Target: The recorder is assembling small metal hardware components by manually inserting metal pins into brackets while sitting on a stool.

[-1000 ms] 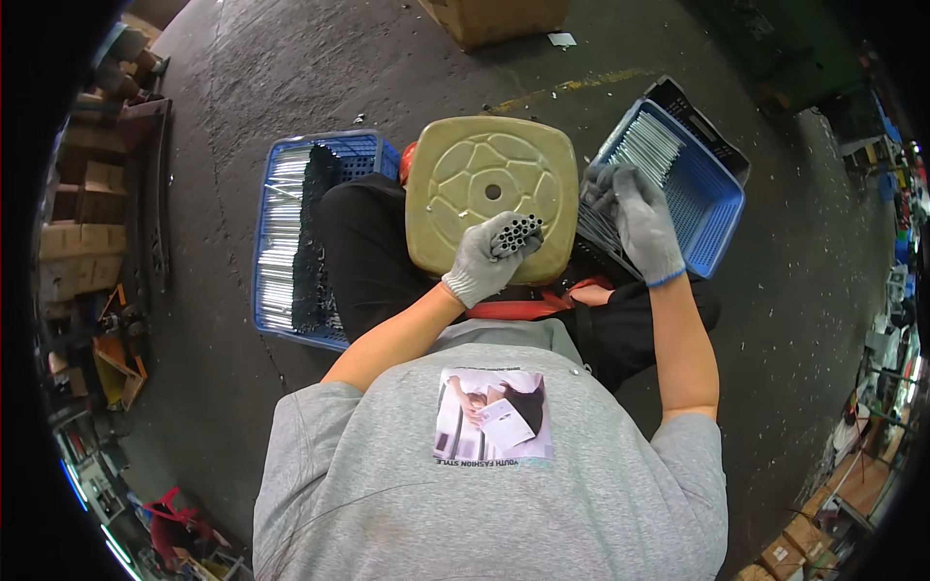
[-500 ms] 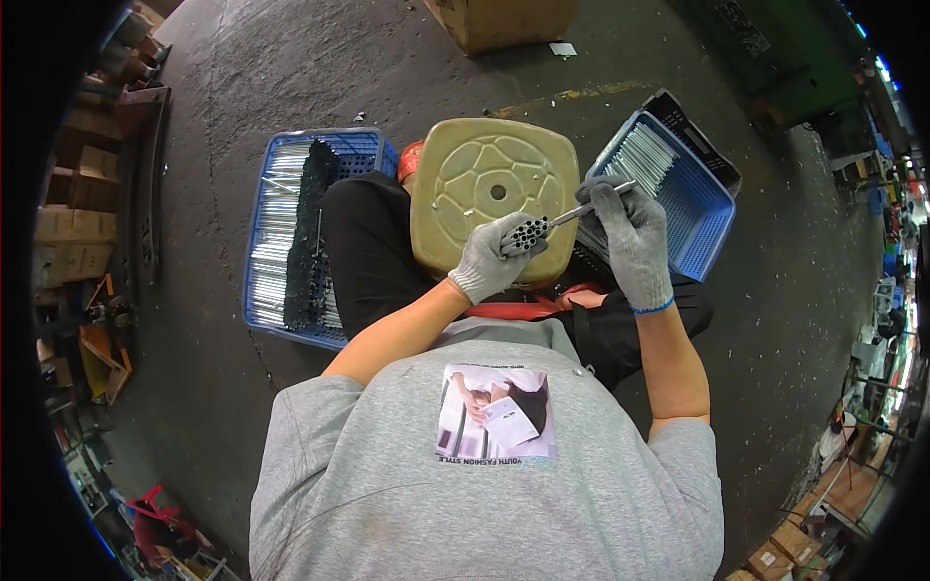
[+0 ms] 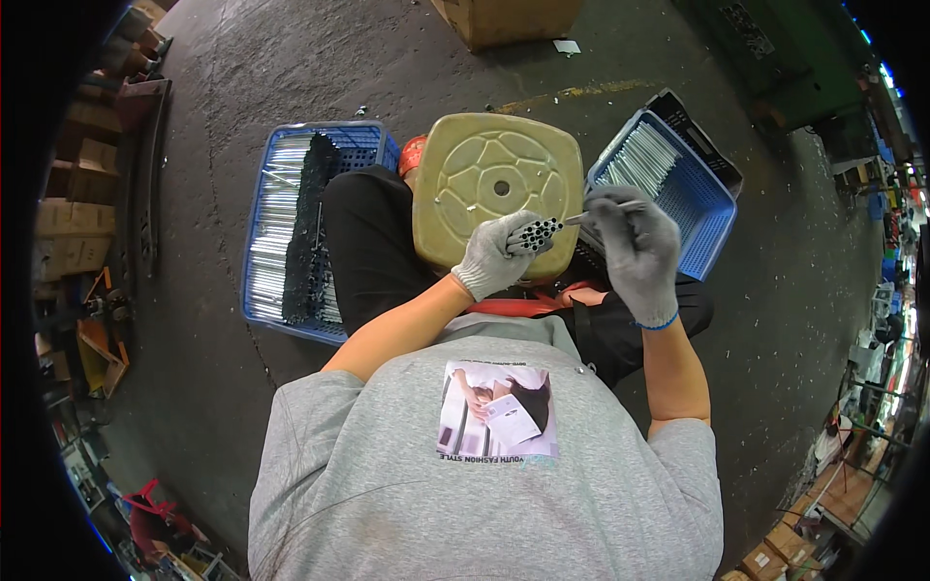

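Note:
My left hand (image 3: 492, 256), in a pale knitted glove, is closed round a bundle of thin metal tubes (image 3: 535, 235) whose open round ends face right. It is over the near edge of a yellowish plastic stool (image 3: 455, 145). To its right, my right hand (image 3: 639, 240), in a grey glove with a blue cuff edge, grips a slim metal rod-like tool (image 3: 575, 221). The tool's tip points left, close to the tube ends; whether it touches one I cannot tell. My right fingers are somewhat blurred and cover the tool's middle.
At the left, a blue basket (image 3: 254, 194) holds many shiny metal tubes (image 3: 276, 228) with a dark strip across them. Another blue basket (image 3: 712, 218) at the right holds more tubes (image 3: 641, 160), with a black crate (image 3: 722, 160) behind it. A cardboard box (image 3: 509, 21) stands ahead on the floor.
My right hand has turned and shifted slightly nearer to me, and the tool now shows less of its length. My left hand keeps the bundle almost in place.

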`<move>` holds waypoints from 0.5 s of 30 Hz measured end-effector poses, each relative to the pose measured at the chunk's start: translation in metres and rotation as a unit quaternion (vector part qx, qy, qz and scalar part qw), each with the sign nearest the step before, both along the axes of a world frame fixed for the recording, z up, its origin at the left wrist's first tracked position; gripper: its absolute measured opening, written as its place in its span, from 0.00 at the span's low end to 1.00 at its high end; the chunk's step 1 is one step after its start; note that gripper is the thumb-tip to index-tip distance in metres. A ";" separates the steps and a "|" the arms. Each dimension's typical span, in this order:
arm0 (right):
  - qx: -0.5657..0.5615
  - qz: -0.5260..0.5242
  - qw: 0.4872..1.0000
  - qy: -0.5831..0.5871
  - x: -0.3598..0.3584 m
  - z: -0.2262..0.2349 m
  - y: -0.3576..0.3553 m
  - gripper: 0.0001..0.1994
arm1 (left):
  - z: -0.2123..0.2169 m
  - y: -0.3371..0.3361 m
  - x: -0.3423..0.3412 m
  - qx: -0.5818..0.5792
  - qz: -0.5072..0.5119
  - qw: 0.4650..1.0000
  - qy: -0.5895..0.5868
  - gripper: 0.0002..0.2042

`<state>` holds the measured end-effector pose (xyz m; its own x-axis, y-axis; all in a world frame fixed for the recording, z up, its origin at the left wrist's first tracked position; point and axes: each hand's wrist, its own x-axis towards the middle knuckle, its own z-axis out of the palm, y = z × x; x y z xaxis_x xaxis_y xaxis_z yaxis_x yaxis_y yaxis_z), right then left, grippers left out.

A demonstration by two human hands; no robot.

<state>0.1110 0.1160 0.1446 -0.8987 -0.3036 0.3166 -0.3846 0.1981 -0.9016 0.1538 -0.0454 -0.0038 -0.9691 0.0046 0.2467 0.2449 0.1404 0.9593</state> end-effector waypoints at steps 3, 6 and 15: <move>-0.044 -0.032 0.997 -0.060 -0.002 0.001 -0.002 0.04 | 0.002 0.001 0.000 0.003 -0.004 1.000 -0.011 0.13; -0.088 -0.065 0.987 -0.115 -0.004 0.000 -0.003 0.05 | 0.005 0.001 -0.002 -0.001 -0.005 1.000 -0.003 0.13; -0.048 -0.069 0.982 -0.169 -0.001 -0.006 -0.002 0.06 | 0.010 0.000 0.000 -0.063 0.004 0.998 0.003 0.12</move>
<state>0.1095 0.1142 0.1384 -0.9877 -0.1557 0.0136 -0.0350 0.1356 -0.9901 0.1540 -0.0458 0.0064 -0.9675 0.0279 0.2513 0.2496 0.2627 0.9320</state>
